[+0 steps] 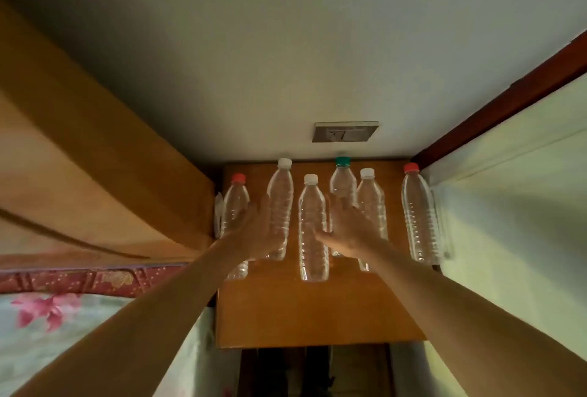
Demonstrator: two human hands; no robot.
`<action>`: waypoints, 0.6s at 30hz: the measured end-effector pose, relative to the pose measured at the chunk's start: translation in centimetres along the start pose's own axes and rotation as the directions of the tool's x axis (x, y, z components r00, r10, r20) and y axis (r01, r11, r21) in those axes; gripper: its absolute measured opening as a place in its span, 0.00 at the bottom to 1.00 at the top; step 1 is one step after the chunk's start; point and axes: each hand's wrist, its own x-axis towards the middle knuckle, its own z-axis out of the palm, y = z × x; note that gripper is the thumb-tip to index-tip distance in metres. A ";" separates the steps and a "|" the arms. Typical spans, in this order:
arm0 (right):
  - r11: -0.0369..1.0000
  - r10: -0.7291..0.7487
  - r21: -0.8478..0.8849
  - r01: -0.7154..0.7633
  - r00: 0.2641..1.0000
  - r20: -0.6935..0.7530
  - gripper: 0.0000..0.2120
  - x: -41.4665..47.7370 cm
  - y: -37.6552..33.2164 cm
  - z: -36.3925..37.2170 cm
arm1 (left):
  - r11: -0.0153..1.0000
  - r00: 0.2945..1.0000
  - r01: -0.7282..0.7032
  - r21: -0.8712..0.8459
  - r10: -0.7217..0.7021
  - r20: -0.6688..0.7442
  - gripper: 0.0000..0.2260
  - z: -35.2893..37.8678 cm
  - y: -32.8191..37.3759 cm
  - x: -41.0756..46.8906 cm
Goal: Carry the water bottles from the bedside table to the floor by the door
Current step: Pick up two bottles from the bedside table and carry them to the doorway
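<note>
Since every bottle in view stands on the wooden bedside table [317, 311] and none is by the door, the carrying looks barely begun. Behind the table rises a pale wall [286, 47] with a socket plate [345, 132]; a floral-sheeted bed [47, 311] lies to the table's left. Six clear plastic bottles stand upright on the table's back half, long axes vertical. The front white-capped bottle [313, 237], nearest the table's front edge, sits mid-table, dead ahead of both arms. The left hand [257, 234] and right hand [349, 231] flank it, fingers straight and spread, holding nothing. The right thumb comes closest to it; I cannot tell whether it touches. The left hand overlaps the taller white-capped bottle [281, 199], the right the green-capped bottle [343, 183].
</note>
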 end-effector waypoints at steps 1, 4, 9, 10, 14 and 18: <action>1.000 0.004 0.019 -0.004 1.000 -0.018 0.42 0.3 -0.1 0.3 | 0.999 0.999 -0.028 -0.046 0.027 -0.019 0.26 0.2 -0.2 0.2; 0.999 0.045 0.021 -0.044 0.998 -0.043 0.45 1.0 -0.4 1.0 | 0.987 0.999 -0.031 -0.158 0.028 -0.023 0.27 0.8 -0.6 0.8; 0.998 0.063 0.029 -0.061 0.996 -0.060 0.44 1.6 -1.2 1.9 | 0.975 1.000 0.022 -0.221 -0.021 0.010 0.33 1.5 -0.3 1.7; 0.998 0.050 0.030 -0.048 0.996 -0.071 0.43 1.7 -1.4 2.0 | 0.972 0.999 0.037 -0.231 -0.028 0.044 0.37 1.7 -0.3 2.0; 0.999 0.046 0.032 -0.043 0.992 -0.118 0.47 2.3 -2.3 2.8 | 0.959 0.997 0.047 -0.279 -0.030 0.066 0.39 2.7 -0.3 2.8; 0.997 0.076 0.010 -0.075 0.984 -0.161 0.50 3.1 -2.5 3.9 | 0.942 0.997 0.035 -0.334 -0.056 -0.051 0.46 4.6 -0.6 3.4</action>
